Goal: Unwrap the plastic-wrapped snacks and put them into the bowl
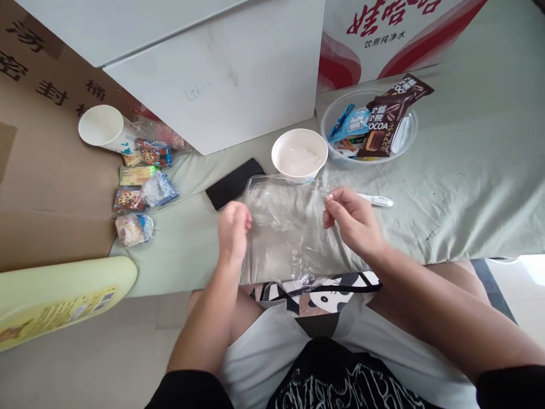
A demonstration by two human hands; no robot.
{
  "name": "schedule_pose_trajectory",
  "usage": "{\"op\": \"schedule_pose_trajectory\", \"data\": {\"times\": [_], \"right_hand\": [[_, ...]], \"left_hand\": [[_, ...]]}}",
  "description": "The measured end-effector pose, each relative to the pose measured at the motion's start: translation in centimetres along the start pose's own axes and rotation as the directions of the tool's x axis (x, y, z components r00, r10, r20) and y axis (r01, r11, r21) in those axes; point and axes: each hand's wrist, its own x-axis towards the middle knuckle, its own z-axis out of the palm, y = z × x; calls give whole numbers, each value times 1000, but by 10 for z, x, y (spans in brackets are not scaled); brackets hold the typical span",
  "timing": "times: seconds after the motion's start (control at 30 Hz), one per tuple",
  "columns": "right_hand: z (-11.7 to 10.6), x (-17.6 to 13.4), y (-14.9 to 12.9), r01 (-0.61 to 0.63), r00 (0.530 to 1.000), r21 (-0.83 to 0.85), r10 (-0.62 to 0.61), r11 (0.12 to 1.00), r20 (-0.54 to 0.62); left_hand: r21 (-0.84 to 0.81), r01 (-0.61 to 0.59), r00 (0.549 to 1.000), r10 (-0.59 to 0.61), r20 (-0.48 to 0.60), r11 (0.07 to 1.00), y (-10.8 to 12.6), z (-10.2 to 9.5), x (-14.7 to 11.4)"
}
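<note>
A clear plastic bag point(279, 227) is stretched between my two hands, its crumpled lower end hanging over the front edge of the cloth-covered surface. My left hand point(234, 227) is closed at the bag's left edge, the fingers curled in. On the other side, my right hand point(351, 218) pinches the bag's upper right edge between thumb and fingers. Just behind the bag stands a white paper bowl point(300, 156) with something whitish in it. A black phone point(234, 183) lies beside my left hand, partly behind the bag. Past my right hand lies a white, pen-like object point(377, 200), partly hidden.
A clear plastic tub point(370, 162) of wrapped snacks stands at the back right. Several small snack packets point(138, 175) and a tipped paper cup point(104, 129) lie at the left. A white box point(255, 74) and a cardboard box point(51, 170) wall the back and left.
</note>
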Motion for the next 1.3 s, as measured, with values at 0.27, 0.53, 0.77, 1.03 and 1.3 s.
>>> {"op": "schedule_pose_trajectory", "data": {"times": [0.27, 0.53, 0.77, 1.03, 1.3], "right_hand": [[7, -4, 5, 22, 997, -114, -13, 993, 77], [-6, 16, 11, -52, 987, 297, 95, 953, -133], [1, 8, 10, -67, 997, 158, 62, 985, 38], [-22, 27, 6, -180, 971, 271, 215, 946, -104], [-24, 25, -3, -208, 956, 326, 263, 922, -132]], "left_hand": [[294, -35, 973, -35, 227, 955, -6, 11, -5], [-603, 201, 980, -152, 131, 772, 5, -20, 22], [-434, 379, 919, -276, 283, 817, 3, -21, 21], [-370, 333, 937, -261, 231, 867, 2, -30, 28], [-367, 274, 943, -173, 284, 889, -1, -31, 25]]}}
